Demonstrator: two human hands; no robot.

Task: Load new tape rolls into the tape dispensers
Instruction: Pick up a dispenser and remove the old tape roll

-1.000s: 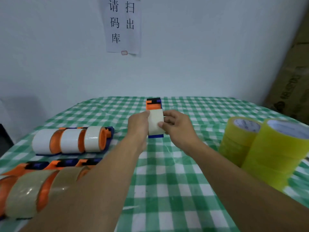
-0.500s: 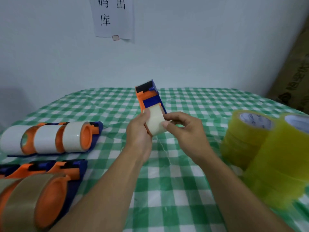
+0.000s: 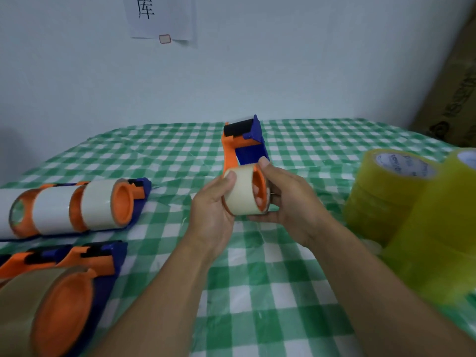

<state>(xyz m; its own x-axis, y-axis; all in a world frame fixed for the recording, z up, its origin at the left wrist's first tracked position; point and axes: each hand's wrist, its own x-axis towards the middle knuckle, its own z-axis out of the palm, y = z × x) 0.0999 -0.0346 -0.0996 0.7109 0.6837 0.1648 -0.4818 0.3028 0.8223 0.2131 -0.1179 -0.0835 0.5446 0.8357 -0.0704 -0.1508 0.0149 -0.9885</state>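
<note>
An orange and blue tape dispenser (image 3: 244, 143) is held up above the middle of the table, its black roller end pointing away from me. A pale tape roll (image 3: 243, 193) sits on its orange hub. My left hand (image 3: 213, 210) grips the roll from the left, thumb on top. My right hand (image 3: 286, 202) grips the dispenser from the right, with fingertips inside the hub and the forefinger on the blue plate.
Several loaded dispensers (image 3: 77, 207) lie in a row at the left. More dispensers with brownish tape (image 3: 51, 300) lie at the near left. Stacks of yellow tape rolls (image 3: 422, 215) stand at the right. A green checked cloth (image 3: 257, 292) covers the table. Cardboard boxes (image 3: 453, 86) lean at the far right.
Both hands lifted the dispenser off the table and turned it, so the roll's open side now faces right. The hands have come nearer to me.
</note>
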